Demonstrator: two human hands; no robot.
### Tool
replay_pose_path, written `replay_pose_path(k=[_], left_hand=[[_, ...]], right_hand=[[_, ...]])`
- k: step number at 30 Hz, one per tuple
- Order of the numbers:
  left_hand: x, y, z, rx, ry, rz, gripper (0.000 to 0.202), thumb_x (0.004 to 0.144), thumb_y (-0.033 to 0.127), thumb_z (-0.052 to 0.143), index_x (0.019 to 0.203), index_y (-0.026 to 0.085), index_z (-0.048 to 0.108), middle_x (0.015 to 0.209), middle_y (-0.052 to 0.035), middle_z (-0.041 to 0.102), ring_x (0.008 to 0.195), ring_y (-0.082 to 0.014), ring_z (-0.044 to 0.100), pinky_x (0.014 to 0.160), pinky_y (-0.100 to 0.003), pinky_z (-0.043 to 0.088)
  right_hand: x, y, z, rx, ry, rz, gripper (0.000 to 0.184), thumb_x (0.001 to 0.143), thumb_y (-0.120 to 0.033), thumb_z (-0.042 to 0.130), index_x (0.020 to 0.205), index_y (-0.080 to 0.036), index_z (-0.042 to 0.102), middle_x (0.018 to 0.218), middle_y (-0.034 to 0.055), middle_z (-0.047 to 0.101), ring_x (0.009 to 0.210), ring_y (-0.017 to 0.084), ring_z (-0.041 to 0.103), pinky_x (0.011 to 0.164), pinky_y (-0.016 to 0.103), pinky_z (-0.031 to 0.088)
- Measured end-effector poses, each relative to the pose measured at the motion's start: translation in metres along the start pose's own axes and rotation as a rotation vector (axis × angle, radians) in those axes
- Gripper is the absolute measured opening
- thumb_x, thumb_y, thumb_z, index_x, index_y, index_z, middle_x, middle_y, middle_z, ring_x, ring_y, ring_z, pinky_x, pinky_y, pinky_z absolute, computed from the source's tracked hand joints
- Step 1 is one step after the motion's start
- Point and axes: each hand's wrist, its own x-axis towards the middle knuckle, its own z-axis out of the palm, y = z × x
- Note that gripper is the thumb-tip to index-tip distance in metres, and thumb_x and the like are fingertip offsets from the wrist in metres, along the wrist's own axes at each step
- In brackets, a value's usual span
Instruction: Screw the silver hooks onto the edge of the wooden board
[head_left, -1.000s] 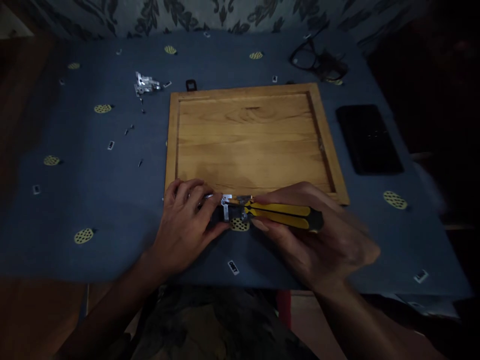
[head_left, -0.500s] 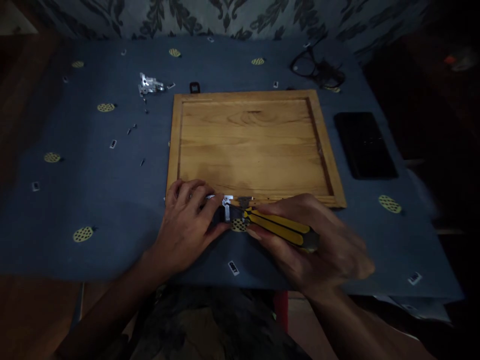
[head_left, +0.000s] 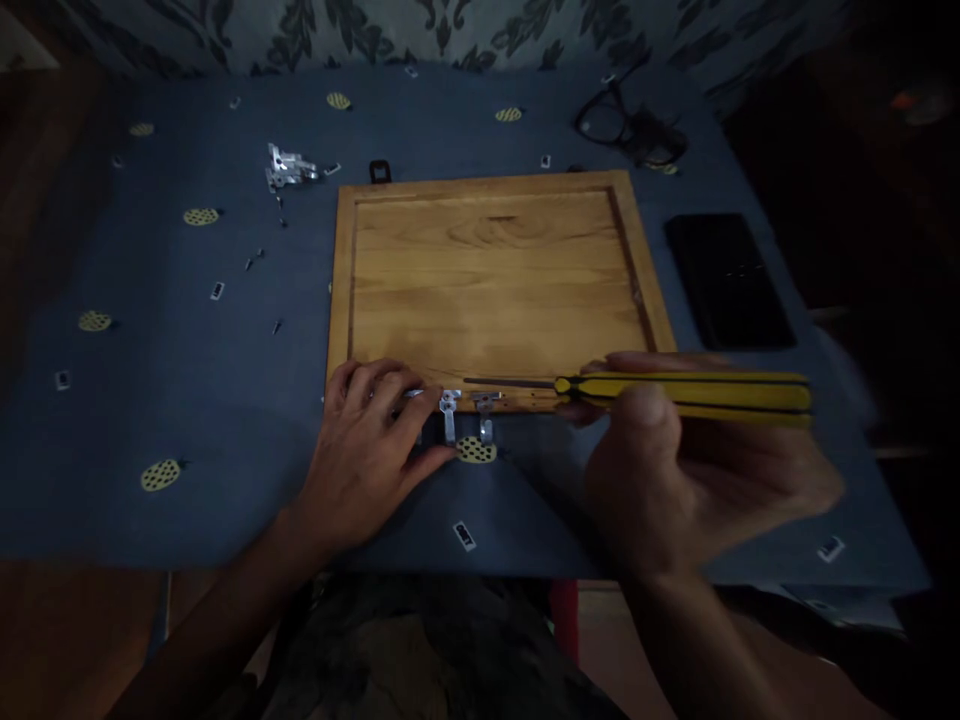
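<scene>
A wooden panel (head_left: 495, 280) with a raised frame lies flat on a blue cloth. A metal hinge (head_left: 465, 412) sits at its near edge. My left hand (head_left: 367, 450) is closed over the left part of that hinge, fingers pressed on it. My right hand (head_left: 690, 470) is closed round a yellow and black screwdriver (head_left: 675, 392), lifted and held level. The screwdriver's thin shaft points left, with its tip above the panel's near rail, just right of the hinge.
A second metal hinge (head_left: 289, 168) and loose screws (head_left: 259, 258) lie at the back left. Black glasses (head_left: 622, 120) rest at the back right, and a dark phone (head_left: 727, 280) lies right of the panel. The table's near edge runs just below my hands.
My right hand has drawn the screwdriver back to the right and up, away from the hinge; the shaft now shows in full. My left hand has stayed on the hinge.
</scene>
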Motion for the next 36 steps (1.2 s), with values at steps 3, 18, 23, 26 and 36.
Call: replay_pose_path(k=[3,18,23,26,36], left_hand=[[0.000,0.000,0.001,-0.010,0.000,-0.009,0.034,0.098,0.040,0.071,0.126,0.023,0.064,0.121,-0.0114,0.070,0.120,-0.0347,0.060,0.106,-0.058,0.046],[-0.012,-0.031,-0.025,-0.240,0.247,-0.203,0.017,0.100,0.033,0.067,0.116,0.028,0.069,0.115,-0.0052,0.074,0.110,-0.0260,0.069,0.093,-0.046,0.060],[-0.025,-0.044,-0.028,-0.198,0.344,-0.268,0.010,0.099,0.033,0.069,0.108,0.029,0.072,0.107,-0.0016,0.076,0.102,-0.0254,0.072,0.088,-0.049,0.063],[-0.029,-0.038,-0.028,-0.185,0.371,-0.299,0.010,0.101,0.034,0.065,0.107,0.030,0.072,0.106,0.0000,0.076,0.101,-0.0250,0.073,0.087,-0.051,0.063],[-0.016,-0.015,-0.026,-0.124,0.442,-0.093,0.011,0.103,0.028,0.060,0.111,0.025,0.069,0.104,-0.0024,0.075,0.101,-0.0223,0.071,0.090,-0.047,0.061]], right_hand=[[0.011,-0.005,0.017,0.088,0.188,0.116,0.011,0.088,-0.035,0.083,0.088,-0.024,0.081,0.080,0.0013,0.075,0.063,0.017,0.071,0.057,0.033,0.060],[0.054,0.055,0.034,0.611,-0.287,0.649,0.024,0.082,-0.044,0.084,0.083,-0.025,0.070,0.100,0.0050,0.084,0.107,0.025,0.080,0.104,0.042,0.063],[0.045,0.054,0.024,0.527,-0.283,0.559,0.021,0.089,-0.039,0.077,0.100,-0.024,0.067,0.103,0.0067,0.083,0.102,0.024,0.082,0.092,0.038,0.067],[0.038,0.047,0.017,0.370,-0.310,0.403,0.024,0.091,-0.043,0.074,0.105,-0.024,0.069,0.093,0.0047,0.082,0.075,0.019,0.080,0.062,0.028,0.064],[-0.006,0.033,0.000,-0.227,-0.590,-0.172,0.011,0.095,-0.031,0.072,0.095,-0.020,0.073,0.085,0.0043,0.076,0.069,0.018,0.071,0.064,0.030,0.055]])
